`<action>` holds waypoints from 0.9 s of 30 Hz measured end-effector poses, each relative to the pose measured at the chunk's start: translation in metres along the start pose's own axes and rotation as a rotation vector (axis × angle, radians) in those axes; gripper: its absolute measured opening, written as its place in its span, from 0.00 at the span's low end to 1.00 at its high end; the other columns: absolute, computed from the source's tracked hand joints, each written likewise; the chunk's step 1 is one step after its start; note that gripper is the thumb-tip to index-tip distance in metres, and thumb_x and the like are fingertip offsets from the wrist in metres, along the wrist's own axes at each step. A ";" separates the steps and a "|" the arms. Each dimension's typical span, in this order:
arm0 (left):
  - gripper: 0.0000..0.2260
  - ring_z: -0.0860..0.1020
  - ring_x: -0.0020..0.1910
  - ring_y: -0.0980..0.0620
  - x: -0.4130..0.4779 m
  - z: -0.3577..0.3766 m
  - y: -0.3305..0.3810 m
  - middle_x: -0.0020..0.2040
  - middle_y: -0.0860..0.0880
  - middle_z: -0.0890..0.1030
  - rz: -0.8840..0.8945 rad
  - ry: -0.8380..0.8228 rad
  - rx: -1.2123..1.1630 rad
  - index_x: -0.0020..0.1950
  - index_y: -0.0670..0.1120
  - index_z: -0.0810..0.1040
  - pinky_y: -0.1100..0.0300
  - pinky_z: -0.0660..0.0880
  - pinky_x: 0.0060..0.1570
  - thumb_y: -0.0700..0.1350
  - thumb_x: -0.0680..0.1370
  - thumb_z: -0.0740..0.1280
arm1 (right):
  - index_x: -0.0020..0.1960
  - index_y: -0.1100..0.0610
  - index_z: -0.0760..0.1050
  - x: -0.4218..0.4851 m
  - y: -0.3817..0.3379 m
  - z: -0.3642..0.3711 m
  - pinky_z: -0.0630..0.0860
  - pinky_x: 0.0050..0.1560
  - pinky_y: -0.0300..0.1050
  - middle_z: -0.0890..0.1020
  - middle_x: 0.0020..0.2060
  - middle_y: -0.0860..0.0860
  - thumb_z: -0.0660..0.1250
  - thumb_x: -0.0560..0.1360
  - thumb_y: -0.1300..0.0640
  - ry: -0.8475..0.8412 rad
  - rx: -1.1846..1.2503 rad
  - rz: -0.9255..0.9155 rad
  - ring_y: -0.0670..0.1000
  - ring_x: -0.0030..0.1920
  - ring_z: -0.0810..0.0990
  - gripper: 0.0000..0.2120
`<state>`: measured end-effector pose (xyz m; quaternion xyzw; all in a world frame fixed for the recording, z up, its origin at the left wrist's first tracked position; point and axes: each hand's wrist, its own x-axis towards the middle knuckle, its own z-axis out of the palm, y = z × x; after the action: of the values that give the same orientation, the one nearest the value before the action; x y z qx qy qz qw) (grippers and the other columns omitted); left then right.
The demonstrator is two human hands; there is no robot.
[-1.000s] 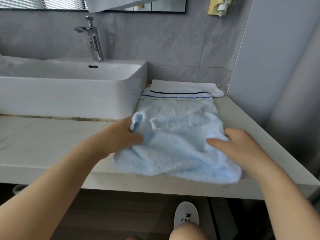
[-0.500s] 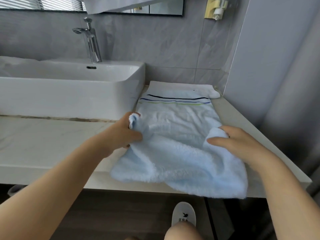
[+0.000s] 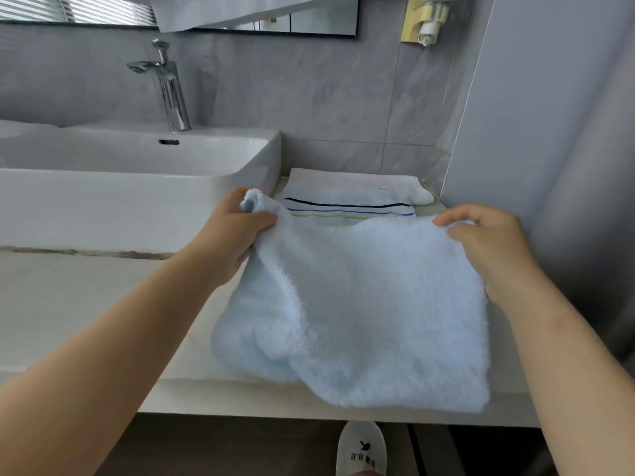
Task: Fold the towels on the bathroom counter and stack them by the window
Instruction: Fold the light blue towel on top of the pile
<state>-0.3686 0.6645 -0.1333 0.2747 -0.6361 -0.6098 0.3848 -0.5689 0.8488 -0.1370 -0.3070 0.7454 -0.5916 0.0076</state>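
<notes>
1. The light blue towel (image 3: 378, 304) lies on the right end of the counter (image 3: 68, 304). Its far edge is lifted off the stone, and its near edge hangs a little over the counter's front lip at 6 o'clock.
2. The left hand (image 3: 237, 235) is at the towel's 10 o'clock corner. Its fingers are curled round a bunched tuft of the cloth, with the thumb pressed on top.
3. The right hand (image 3: 488, 245) is at the 2 o'clock corner. It pinches the edge between thumb and bent fingertips, and the other fingers are loosely curled.
4. The raised edge sags slightly between the two hands.
5. Just beyond that edge, at 12 o'clock, shows a striped band (image 3: 347, 209) of pale cloth with dark, blue and green lines. I cannot tell whether it is this towel's far end or a separate one.
6. A folded white towel (image 3: 360, 182) lies behind the band, against the wall tiles.
7. At 9 o'clock from the towels stands the white sink (image 3: 120, 201), with a chrome faucet (image 3: 168, 87) behind it.
8. A yellowish soap dispenser (image 3: 426, 18) is on the wall at 1 o'clock.
9. A white slipper (image 3: 360, 451) shows on the floor below the counter at 6 o'clock.
</notes>
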 end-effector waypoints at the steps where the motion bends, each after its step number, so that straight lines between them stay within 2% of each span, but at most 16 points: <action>1: 0.11 0.77 0.40 0.51 0.008 0.001 0.000 0.41 0.47 0.76 0.012 0.003 0.026 0.48 0.46 0.74 0.62 0.75 0.41 0.30 0.76 0.61 | 0.33 0.49 0.77 0.006 -0.002 0.001 0.59 0.21 0.31 0.72 0.28 0.49 0.60 0.72 0.69 0.035 0.031 0.007 0.43 0.21 0.64 0.18; 3: 0.14 0.76 0.38 0.50 0.022 0.005 -0.002 0.39 0.46 0.76 0.046 0.015 0.083 0.44 0.45 0.76 0.62 0.75 0.38 0.26 0.74 0.60 | 0.33 0.49 0.77 0.015 -0.006 0.003 0.64 0.26 0.28 0.76 0.32 0.46 0.62 0.71 0.68 0.080 0.112 0.006 0.39 0.26 0.70 0.16; 5: 0.19 0.74 0.35 0.53 0.039 0.011 -0.002 0.37 0.49 0.75 0.113 0.054 0.140 0.39 0.49 0.76 0.67 0.73 0.33 0.25 0.72 0.58 | 0.34 0.49 0.78 0.026 -0.009 0.007 0.68 0.32 0.25 0.78 0.34 0.42 0.64 0.72 0.66 0.107 0.186 -0.006 0.36 0.31 0.74 0.14; 8: 0.21 0.73 0.37 0.59 0.068 0.023 0.003 0.38 0.54 0.75 0.234 0.126 0.200 0.38 0.51 0.75 0.70 0.71 0.34 0.24 0.72 0.57 | 0.38 0.49 0.78 0.050 -0.009 0.017 0.67 0.32 0.23 0.77 0.36 0.46 0.66 0.72 0.65 0.171 0.180 -0.061 0.42 0.33 0.72 0.12; 10: 0.21 0.72 0.38 0.59 0.090 0.030 0.006 0.38 0.56 0.75 0.289 0.188 0.239 0.38 0.52 0.75 0.67 0.70 0.35 0.26 0.72 0.56 | 0.39 0.48 0.77 0.072 -0.007 0.026 0.69 0.40 0.24 0.79 0.44 0.46 0.66 0.72 0.66 0.211 0.208 -0.095 0.42 0.42 0.75 0.13; 12: 0.19 0.72 0.39 0.57 0.113 0.036 0.006 0.38 0.58 0.75 0.338 0.247 0.286 0.40 0.50 0.76 0.66 0.68 0.35 0.27 0.71 0.56 | 0.40 0.47 0.77 0.096 -0.002 0.037 0.69 0.42 0.23 0.79 0.46 0.43 0.65 0.72 0.67 0.247 0.245 -0.117 0.39 0.46 0.75 0.14; 14: 0.18 0.72 0.42 0.55 0.137 0.043 0.000 0.41 0.56 0.75 0.361 0.322 0.360 0.49 0.48 0.77 0.71 0.67 0.33 0.29 0.72 0.56 | 0.42 0.49 0.78 0.120 0.010 0.050 0.68 0.39 0.21 0.78 0.44 0.40 0.63 0.72 0.68 0.271 0.251 -0.130 0.36 0.44 0.75 0.14; 16: 0.19 0.72 0.45 0.52 0.159 0.047 -0.020 0.48 0.51 0.75 0.307 0.336 0.441 0.60 0.47 0.74 0.74 0.67 0.32 0.31 0.74 0.57 | 0.45 0.52 0.79 0.140 0.031 0.066 0.68 0.38 0.21 0.78 0.42 0.40 0.61 0.72 0.70 0.248 0.213 -0.104 0.36 0.41 0.74 0.14; 17: 0.19 0.73 0.47 0.49 0.171 0.048 -0.036 0.50 0.48 0.74 0.235 0.297 0.441 0.64 0.46 0.71 0.69 0.69 0.36 0.32 0.75 0.59 | 0.45 0.53 0.79 0.150 0.045 0.074 0.68 0.37 0.22 0.78 0.43 0.42 0.61 0.72 0.70 0.206 0.175 -0.069 0.37 0.39 0.74 0.15; 20: 0.22 0.74 0.51 0.45 0.190 0.053 -0.075 0.58 0.40 0.74 -0.071 0.202 0.354 0.68 0.42 0.63 0.58 0.70 0.45 0.38 0.76 0.66 | 0.38 0.48 0.77 0.168 0.087 0.093 0.71 0.35 0.34 0.80 0.44 0.49 0.63 0.71 0.68 0.024 0.032 0.077 0.46 0.37 0.75 0.15; 22: 0.25 0.74 0.54 0.43 0.203 0.053 -0.083 0.58 0.41 0.73 -0.154 0.235 0.355 0.70 0.43 0.60 0.56 0.71 0.48 0.44 0.77 0.67 | 0.38 0.49 0.76 0.176 0.098 0.096 0.70 0.36 0.37 0.79 0.42 0.49 0.66 0.71 0.65 -0.044 -0.074 0.150 0.49 0.40 0.76 0.12; 23: 0.26 0.75 0.55 0.43 0.207 0.053 -0.084 0.58 0.42 0.73 -0.157 0.241 0.364 0.71 0.44 0.60 0.56 0.72 0.50 0.46 0.77 0.66 | 0.42 0.51 0.77 0.179 0.100 0.097 0.70 0.38 0.38 0.77 0.42 0.49 0.67 0.71 0.63 -0.052 -0.103 0.175 0.50 0.42 0.76 0.08; 24: 0.25 0.75 0.54 0.43 0.211 0.051 -0.086 0.58 0.43 0.73 -0.151 0.230 0.388 0.71 0.46 0.60 0.56 0.72 0.49 0.46 0.78 0.65 | 0.48 0.51 0.75 0.181 0.099 0.097 0.71 0.40 0.40 0.76 0.45 0.49 0.68 0.71 0.61 -0.061 -0.111 0.190 0.51 0.44 0.75 0.08; 25: 0.20 0.76 0.52 0.43 0.215 0.051 -0.087 0.56 0.42 0.74 -0.139 0.209 0.435 0.69 0.47 0.63 0.57 0.72 0.47 0.45 0.78 0.64 | 0.55 0.50 0.74 0.185 0.100 0.097 0.72 0.45 0.41 0.75 0.48 0.48 0.68 0.72 0.60 -0.079 -0.127 0.192 0.52 0.46 0.75 0.13; 27: 0.09 0.76 0.47 0.43 0.219 0.047 -0.089 0.54 0.41 0.76 -0.130 0.166 0.558 0.56 0.49 0.72 0.61 0.71 0.40 0.40 0.78 0.61 | 0.60 0.49 0.72 0.189 0.102 0.097 0.73 0.51 0.44 0.74 0.52 0.48 0.68 0.72 0.59 -0.111 -0.156 0.191 0.52 0.49 0.76 0.18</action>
<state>-0.5393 0.5029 -0.1858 0.4590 -0.7265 -0.4102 0.3052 -0.7318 0.6867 -0.1901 -0.2667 0.8134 -0.5105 0.0814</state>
